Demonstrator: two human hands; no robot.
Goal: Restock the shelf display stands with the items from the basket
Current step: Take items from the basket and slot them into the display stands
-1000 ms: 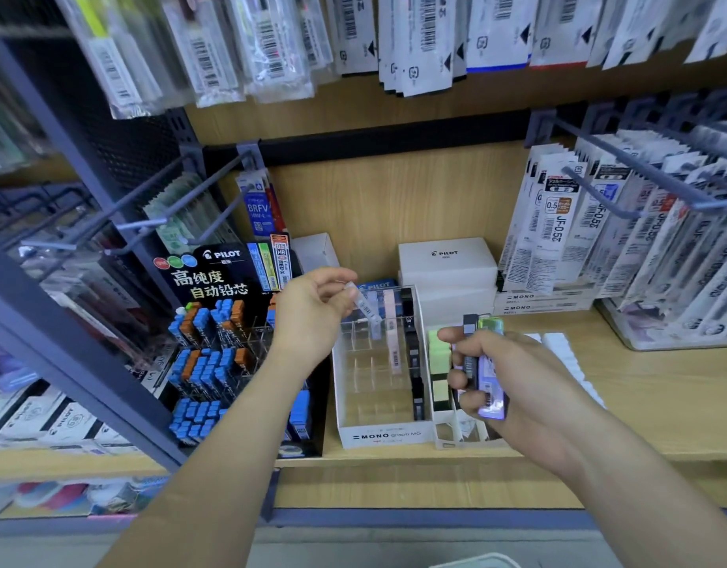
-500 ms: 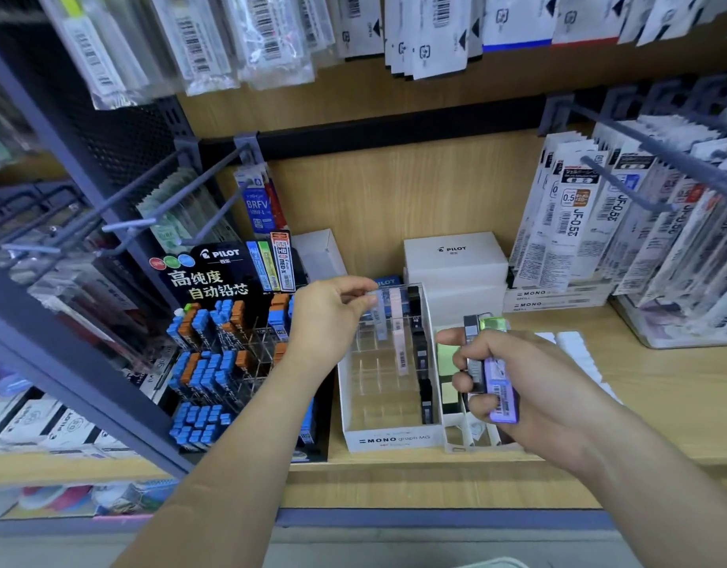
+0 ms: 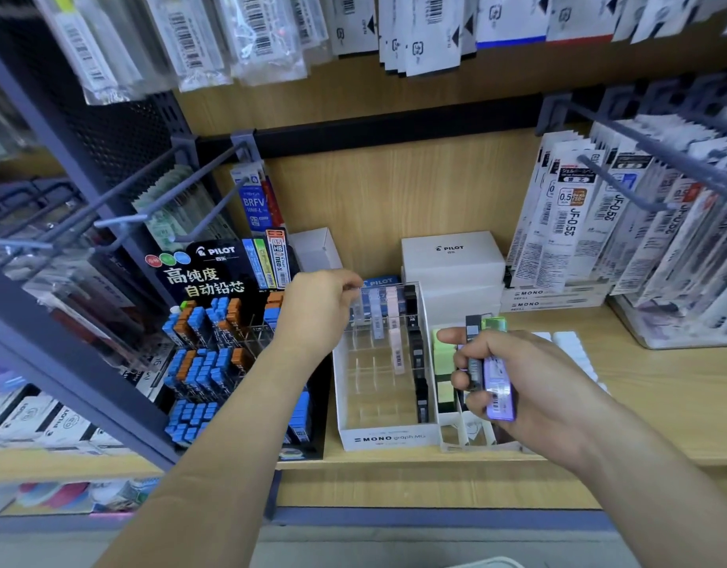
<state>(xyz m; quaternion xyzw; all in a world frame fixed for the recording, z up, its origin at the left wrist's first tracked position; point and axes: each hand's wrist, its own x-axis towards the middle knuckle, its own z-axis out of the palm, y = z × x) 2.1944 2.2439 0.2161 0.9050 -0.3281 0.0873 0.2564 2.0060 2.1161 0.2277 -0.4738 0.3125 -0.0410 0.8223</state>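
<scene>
Clear lead case [image 3: 357,311] is pinched upright by the left hand [image 3: 319,311] for slotting into the MONO stand [image 3: 388,438], while spare cases [image 3: 497,387] are gripped ready by the right hand [image 3: 534,379].

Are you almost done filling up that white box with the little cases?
Not nearly. A few pastel cases and a black row already stand in the MONO stand. The left hand pinches a clear case at its back corner, the right hand holds a bundle of cases, and most slots look empty.
</scene>
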